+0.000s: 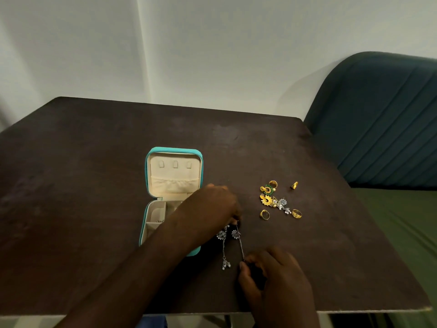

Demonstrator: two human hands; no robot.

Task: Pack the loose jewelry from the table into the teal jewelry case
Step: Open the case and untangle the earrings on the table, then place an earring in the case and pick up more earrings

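Silver earrings [235,234] beside teal case [173,149]: my left hand [212,204] pinches tops, my right hand [272,278] pinches one chain end.

A dark teal padded chair [378,119] stands at right, a pale wall [212,43] behind it.

Two bare hands are seen here. The left hand [210,207] is shown with a long run of forearm [142,268], uncovered right up to the frame's edge. The right hand [272,280] is seen with its wrist and a short stretch of arm, likewise uncovered. At the bottom edge a strip of blue cloth [153,323] is glimpsed; whether it is worn cannot be told.
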